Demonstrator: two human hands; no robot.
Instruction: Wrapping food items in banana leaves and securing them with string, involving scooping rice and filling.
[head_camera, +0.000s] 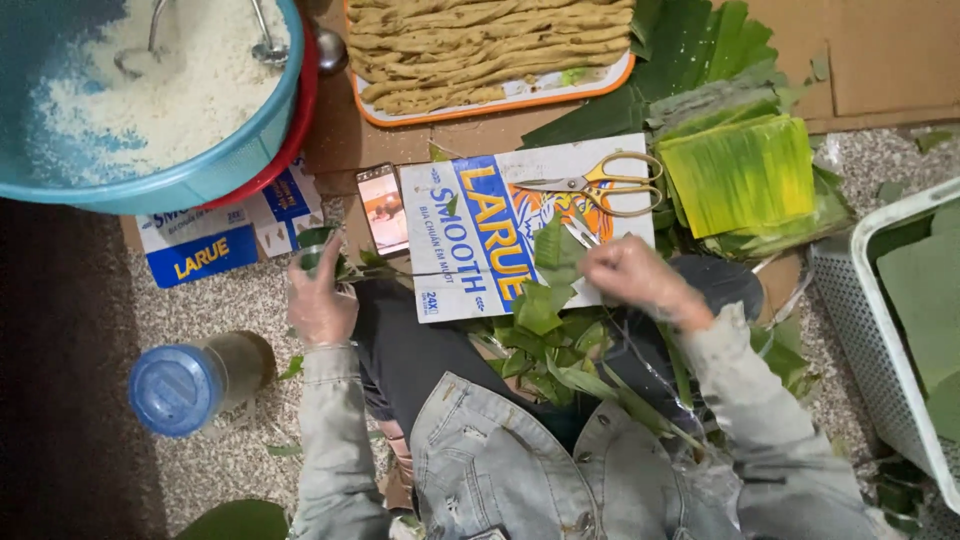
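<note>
**Leaf work at the lap: hands, board, supplies**

Nearest you: your knees and denim sleeves, with a heap of leaf scraps (560, 350) collected in the lap, likely so the trimmings stay off the floor.

Left hand (320, 295): fingers curled shut around a small roll of green leaf (314, 248), held just off the left edge of the flattened blue-and-white carton (470, 240). Right hand (635, 275): fingers pinched close at the carton's near right corner, beside a leaf piece (555, 255); whether they actually grip it, you cannot tell.

The carton lies flat across the floor as a work board. Scissors (600, 183) rest on its far right corner, handles toward the right hand, within reach. A phone (383, 208) sits along its left edge, screen up, presumably for viewing.

Left, on the floor: a jar with a blue lid (190, 385).

Right: folded banana leaves (740, 175), stacked; a white basket (870, 320) holding more.

Farthest: a tray of yellow strips (480, 50); a blue basin of white rice (150, 90).
</note>
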